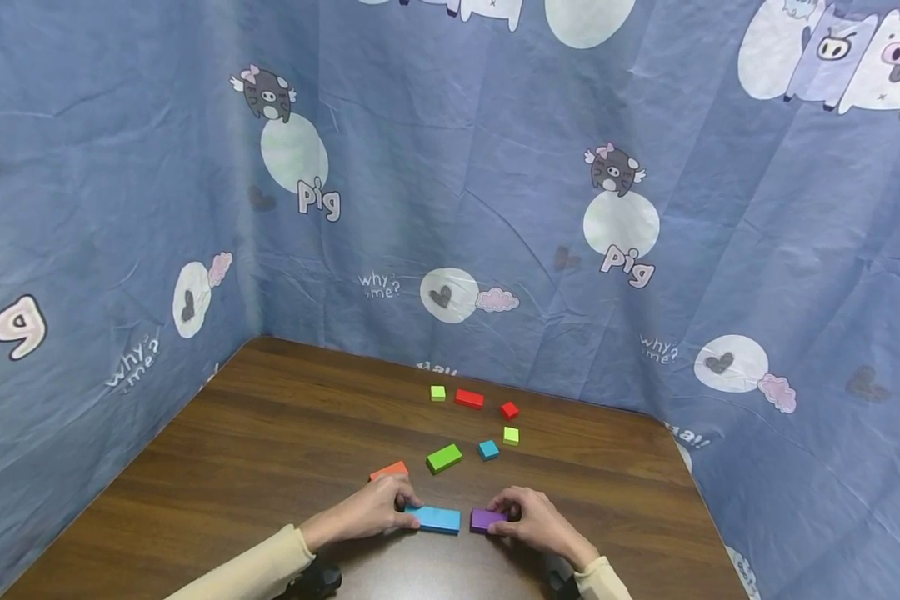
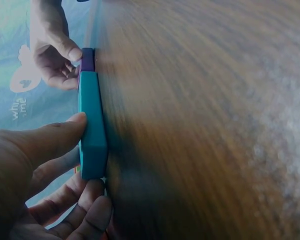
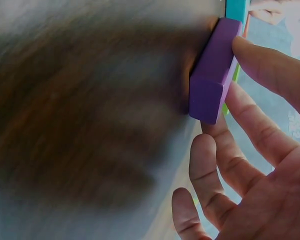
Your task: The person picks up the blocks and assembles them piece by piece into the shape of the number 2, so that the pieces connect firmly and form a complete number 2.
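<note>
A long light-blue block (image 1: 438, 521) lies flat near the front of the table, and my left hand (image 1: 378, 506) pinches its left end between thumb and fingers. In the left wrist view the thumb presses the near long side of this blue block (image 2: 92, 120). To its right, across a small gap in the head view, sits a shorter purple block (image 1: 484, 521). My right hand (image 1: 532, 518) grips the purple block's right part, thumb on the near side and fingers on the far side. The right wrist view shows the purple block (image 3: 215, 70) in line with the blue one.
An orange block (image 1: 388, 472) lies just beyond my left hand. Behind the two held blocks are a green block (image 1: 444, 458), a small blue cube (image 1: 488, 450) and a yellow-green cube (image 1: 511, 435). Farther back lie a red block (image 1: 469, 398), a small red block (image 1: 509, 410) and another yellow-green cube (image 1: 438, 393).
</note>
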